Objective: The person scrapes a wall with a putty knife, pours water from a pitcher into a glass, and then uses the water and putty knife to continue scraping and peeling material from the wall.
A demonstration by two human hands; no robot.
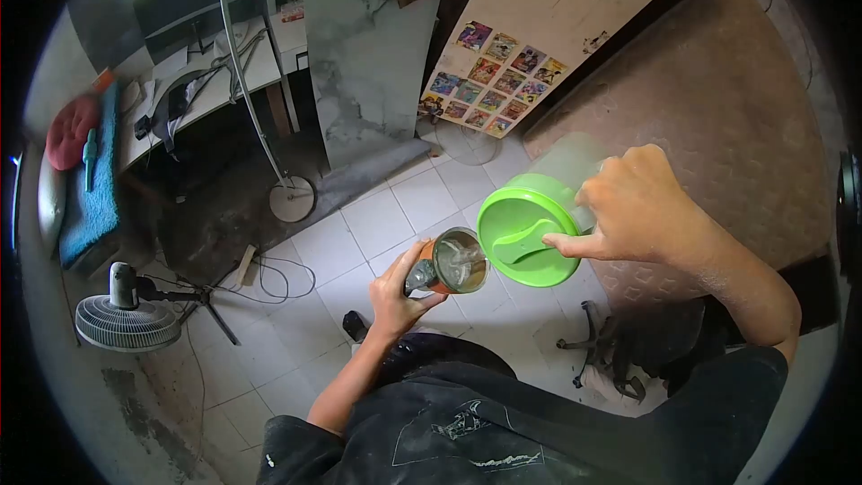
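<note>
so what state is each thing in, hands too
left hand: wrapped around the glass
right hand: gripping the pitcher, thumb on the lid
glass: held up off the floor, mouth uncovered, clear liquid inside
pitcher: tipped toward the glass
green lid: on the pitcher
fan: on the left; can't tell if it is running
stickered board: bare between and around its stickers

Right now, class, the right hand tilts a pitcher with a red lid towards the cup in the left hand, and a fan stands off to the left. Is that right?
Not quite: the lid is bright green, not red, as the head view shows. The right hand does tilt the pitcher towards the cup in the left hand, and a fan stands off to the left.
</note>
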